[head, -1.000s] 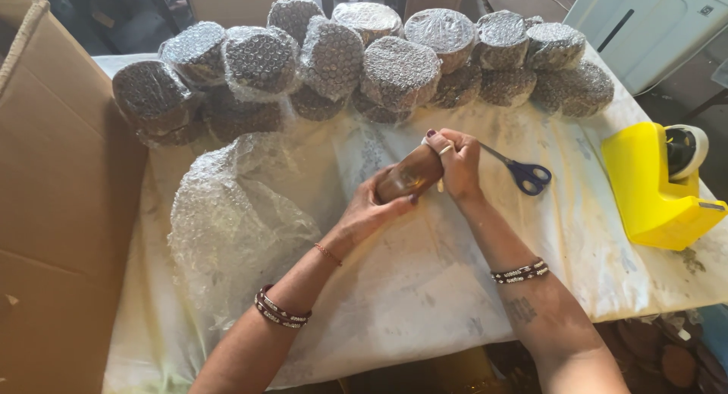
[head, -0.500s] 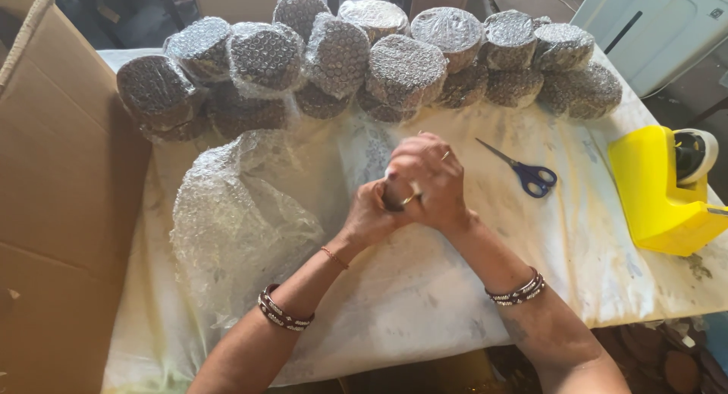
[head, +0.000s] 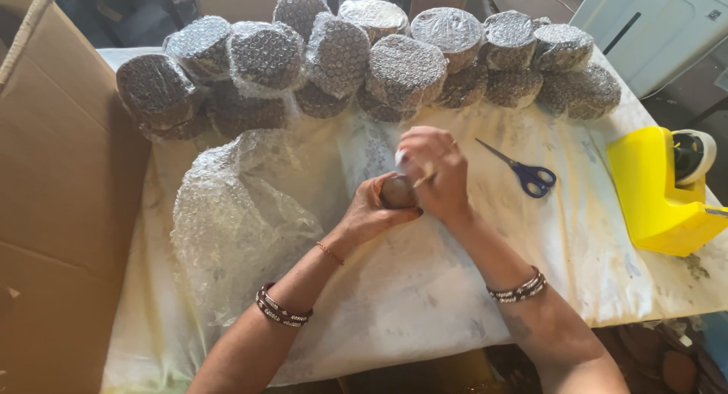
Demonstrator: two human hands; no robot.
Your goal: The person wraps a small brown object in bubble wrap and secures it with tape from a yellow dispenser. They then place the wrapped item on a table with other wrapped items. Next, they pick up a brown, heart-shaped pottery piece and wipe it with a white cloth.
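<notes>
A small round brown object (head: 396,191) sits between both hands over the middle of the table. My left hand (head: 371,216) cups it from below and the left. My right hand (head: 434,170) closes over its top and right side, fingers bent, with a bit of white material showing at the fingertips. Most of the brown object is hidden by my fingers. A loose sheet of clear bubble wrap (head: 243,219) lies on the table just left of my left hand.
Several bubble-wrapped round bundles (head: 402,68) are stacked along the far edge of the white table (head: 425,295). Blue-handled scissors (head: 527,172) lie right of my hands. A yellow tape dispenser (head: 663,193) stands at the right edge. A large open cardboard box (head: 61,197) stands at the left.
My hands drew the brown object slightly nearer and lower. My right hand, earlier on its far end, now closes over its top, hiding most of it.
</notes>
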